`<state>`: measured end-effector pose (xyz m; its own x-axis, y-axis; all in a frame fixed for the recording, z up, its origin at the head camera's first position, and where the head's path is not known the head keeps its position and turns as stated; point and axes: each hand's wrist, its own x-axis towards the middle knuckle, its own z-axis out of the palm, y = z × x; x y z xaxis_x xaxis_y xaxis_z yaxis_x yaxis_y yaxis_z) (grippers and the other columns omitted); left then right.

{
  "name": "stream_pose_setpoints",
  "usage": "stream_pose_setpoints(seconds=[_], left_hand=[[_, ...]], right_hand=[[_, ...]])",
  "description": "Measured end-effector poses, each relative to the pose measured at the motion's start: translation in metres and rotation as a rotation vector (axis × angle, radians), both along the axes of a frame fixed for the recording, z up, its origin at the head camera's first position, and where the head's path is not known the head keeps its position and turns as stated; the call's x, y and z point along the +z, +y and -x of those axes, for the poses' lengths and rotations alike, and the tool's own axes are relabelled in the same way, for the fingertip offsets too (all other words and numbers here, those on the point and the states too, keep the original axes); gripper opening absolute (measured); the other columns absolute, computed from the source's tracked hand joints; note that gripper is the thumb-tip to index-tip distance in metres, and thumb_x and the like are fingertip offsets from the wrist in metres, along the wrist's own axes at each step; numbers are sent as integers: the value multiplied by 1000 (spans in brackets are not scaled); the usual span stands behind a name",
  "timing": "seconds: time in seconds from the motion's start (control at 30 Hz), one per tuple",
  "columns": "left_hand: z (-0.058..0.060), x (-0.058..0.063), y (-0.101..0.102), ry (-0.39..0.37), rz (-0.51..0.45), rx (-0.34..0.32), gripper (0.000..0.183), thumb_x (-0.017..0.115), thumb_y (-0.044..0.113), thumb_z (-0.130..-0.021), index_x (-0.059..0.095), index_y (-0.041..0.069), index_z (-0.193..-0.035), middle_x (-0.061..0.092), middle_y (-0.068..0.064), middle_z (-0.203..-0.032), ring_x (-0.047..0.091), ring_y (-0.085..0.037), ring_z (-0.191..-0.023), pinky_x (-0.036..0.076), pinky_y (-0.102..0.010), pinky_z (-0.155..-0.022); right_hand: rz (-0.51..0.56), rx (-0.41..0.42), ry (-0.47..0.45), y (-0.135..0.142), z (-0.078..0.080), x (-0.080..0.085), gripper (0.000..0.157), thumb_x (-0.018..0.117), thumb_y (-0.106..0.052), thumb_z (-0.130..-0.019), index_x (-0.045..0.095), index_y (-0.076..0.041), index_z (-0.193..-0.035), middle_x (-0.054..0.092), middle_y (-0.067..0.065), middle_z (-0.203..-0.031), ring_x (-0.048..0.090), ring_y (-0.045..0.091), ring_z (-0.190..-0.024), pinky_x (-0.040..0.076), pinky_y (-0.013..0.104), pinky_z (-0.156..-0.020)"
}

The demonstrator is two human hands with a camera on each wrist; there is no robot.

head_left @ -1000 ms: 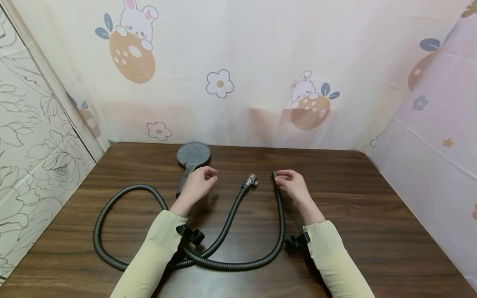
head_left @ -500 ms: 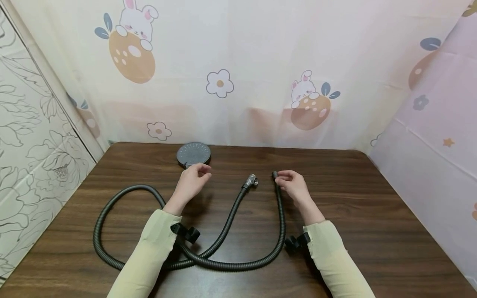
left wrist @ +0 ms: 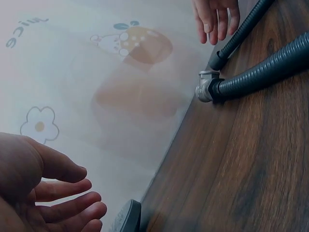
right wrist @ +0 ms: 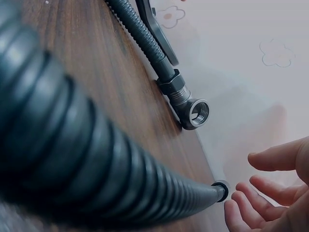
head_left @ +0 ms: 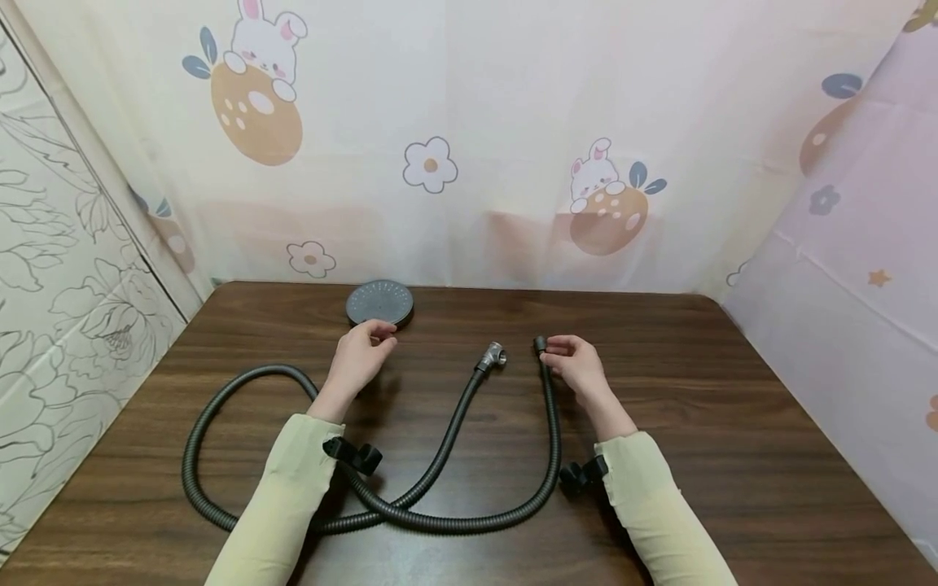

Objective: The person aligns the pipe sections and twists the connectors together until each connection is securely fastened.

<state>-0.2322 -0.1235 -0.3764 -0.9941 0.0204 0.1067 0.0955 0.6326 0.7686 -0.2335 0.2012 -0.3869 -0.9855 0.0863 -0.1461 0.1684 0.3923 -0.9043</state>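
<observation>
A grey shower head [head_left: 379, 301] lies face up at the back of the table. My left hand [head_left: 357, 364] hovers over its handle, which is hidden in the head view; in the left wrist view the fingers are loosely bent with nothing between them. A dark ribbed shower hose [head_left: 554, 439] lies in a loop. One end carries a silver threaded elbow fitting [right wrist: 190, 113]; the other is a plain black end [right wrist: 221, 190]. Right beside that black end is my right hand [head_left: 575, 365], thumb and fingers apart and holding nothing.
The wooden table [head_left: 733, 456] ends at a patterned curtain [head_left: 513, 122] along its back. A side panel with flower drawings [head_left: 73, 325] stands at the left. The hose crosses itself in front of the left sleeve [head_left: 286, 488].
My left hand has moved left and slightly toward the shower head, now covering its handle. The right hand stays beside the hose end, its fingers slightly more spread. The hose has barely moved.
</observation>
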Motion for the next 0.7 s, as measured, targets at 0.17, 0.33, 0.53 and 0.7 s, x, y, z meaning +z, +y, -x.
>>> stream_pose_setpoints(seconds=[0.17,0.33,0.53,0.7], left_hand=[[1,-3,-5,-18,-23,28,28,53,20,-90,60,9,-115,61,-11,-109,58,-26,-96,46,-40,-78],[3,-6,-9,-31,-62,82,29,53,21,-90,60,9,-115,61,-10,-111,57,-25,-94,45,-38,-77],[5,-12,-11,8,-109,153,26,56,17,-88,62,7,-110,62,-11,-108,57,-25,-98,45,-38,-81],[5,-14,-13,0,-101,170,27,56,16,-87,62,6,-112,61,-13,-110,54,-27,-101,43,-40,-84]], right_hand=[[19,-10,-7,0,1,-2,43,56,-6,-88,44,4,-128,48,23,-124,51,29,-106,44,41,-91],[-12,-20,-33,-2,1,-1,45,57,-6,-87,42,4,-129,47,23,-125,51,31,-108,45,40,-90],[-70,-34,-59,-3,2,-1,46,59,-7,-86,43,3,-128,48,23,-125,52,32,-106,47,38,-86],[-75,-34,-82,-3,3,-2,47,60,-8,-86,43,3,-128,48,23,-125,52,33,-107,47,39,-87]])
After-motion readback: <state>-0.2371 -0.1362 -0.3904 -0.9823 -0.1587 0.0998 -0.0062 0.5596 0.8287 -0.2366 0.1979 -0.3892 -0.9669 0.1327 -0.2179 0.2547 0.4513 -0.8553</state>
